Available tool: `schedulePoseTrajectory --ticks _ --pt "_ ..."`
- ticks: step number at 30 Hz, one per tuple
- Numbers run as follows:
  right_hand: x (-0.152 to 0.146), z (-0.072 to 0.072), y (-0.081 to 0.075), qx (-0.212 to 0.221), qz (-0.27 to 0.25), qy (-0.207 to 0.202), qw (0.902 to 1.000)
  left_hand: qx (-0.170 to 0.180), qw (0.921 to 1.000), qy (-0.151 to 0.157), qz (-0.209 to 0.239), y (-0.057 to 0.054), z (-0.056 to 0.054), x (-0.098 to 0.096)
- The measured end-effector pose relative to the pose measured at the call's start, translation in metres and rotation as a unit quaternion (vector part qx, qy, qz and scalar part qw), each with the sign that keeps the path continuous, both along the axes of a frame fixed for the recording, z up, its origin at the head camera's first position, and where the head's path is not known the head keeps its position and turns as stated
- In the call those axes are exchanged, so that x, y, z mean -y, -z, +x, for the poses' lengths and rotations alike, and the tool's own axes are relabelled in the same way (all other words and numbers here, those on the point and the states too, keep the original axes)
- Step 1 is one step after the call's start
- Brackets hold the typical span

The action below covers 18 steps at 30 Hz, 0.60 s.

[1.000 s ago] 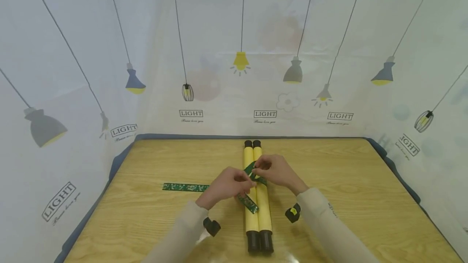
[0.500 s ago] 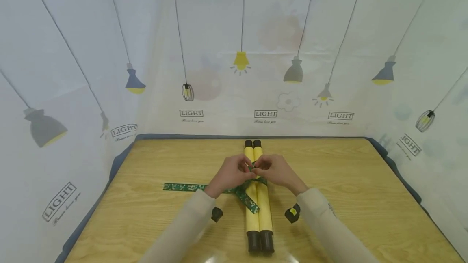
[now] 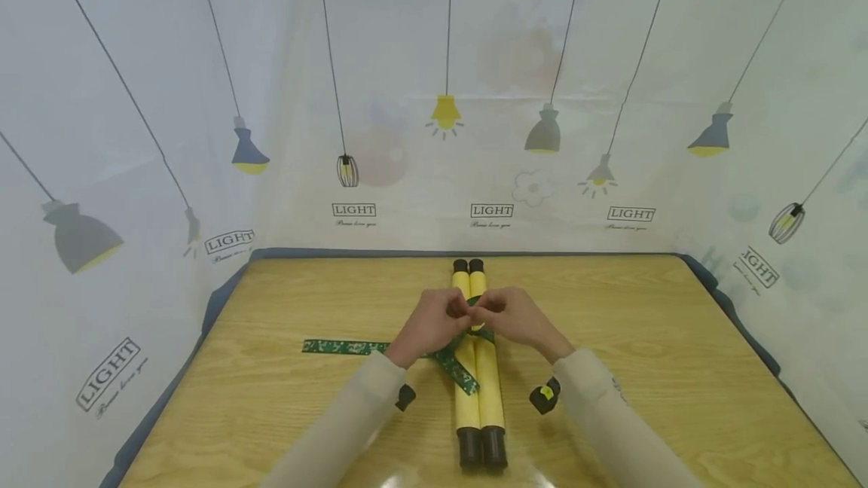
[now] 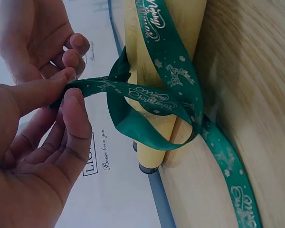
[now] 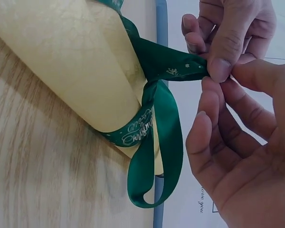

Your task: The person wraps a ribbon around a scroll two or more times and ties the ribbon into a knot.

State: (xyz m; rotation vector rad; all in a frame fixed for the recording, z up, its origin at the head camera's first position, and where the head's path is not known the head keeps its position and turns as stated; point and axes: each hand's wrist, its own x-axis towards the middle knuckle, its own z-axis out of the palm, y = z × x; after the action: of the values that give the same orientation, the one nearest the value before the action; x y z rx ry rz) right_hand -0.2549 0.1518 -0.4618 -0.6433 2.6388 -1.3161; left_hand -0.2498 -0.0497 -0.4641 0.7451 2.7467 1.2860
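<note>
Two yellow tubes (image 3: 491, 398) with black end caps lie side by side on the table. A green ribbon (image 3: 346, 347) with pale lettering, stars and reindeer goes around their middle. In the left wrist view, my left hand (image 4: 42, 133) pinches a length of it between thumb and forefinger. My right hand (image 5: 256, 156) meets it there, thumb and forefinger at the same pinched end in the right wrist view. Below the fingers hangs a loose ribbon loop (image 5: 173, 142). One tail runs left over the table; another short tail (image 3: 459, 373) slants across the tubes.
The wooden table (image 3: 644, 337) has a blue-grey edge (image 3: 380, 253) at the back. Behind it hangs a white sheet (image 3: 420, 13) printed with lamps and the word LIGHT. Black wrist devices (image 3: 545, 398) sit under both sleeves.
My left hand has moved up and slightly right, from beside the short tail to my right hand, and now pinches the ribbon there. The right hand stays almost in place; the tubes have not moved.
</note>
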Motion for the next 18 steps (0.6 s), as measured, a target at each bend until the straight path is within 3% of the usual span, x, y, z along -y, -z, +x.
schedulePoseTrajectory --ticks 7,13,18 --pt "0.000 0.007 0.001 -0.011 0.025 0.007 0.9996 0.012 0.9998 -0.008 0.016 0.003 -0.003 0.005" --pt "0.007 0.023 0.004 -0.037 0.072 -0.044 0.9958 0.044 0.9986 -0.020 0.022 0.000 -0.003 0.009" --pt "0.017 0.039 0.011 -0.064 0.140 -0.078 0.9849 0.056 0.9980 -0.015 0.026 -0.001 -0.003 0.010"
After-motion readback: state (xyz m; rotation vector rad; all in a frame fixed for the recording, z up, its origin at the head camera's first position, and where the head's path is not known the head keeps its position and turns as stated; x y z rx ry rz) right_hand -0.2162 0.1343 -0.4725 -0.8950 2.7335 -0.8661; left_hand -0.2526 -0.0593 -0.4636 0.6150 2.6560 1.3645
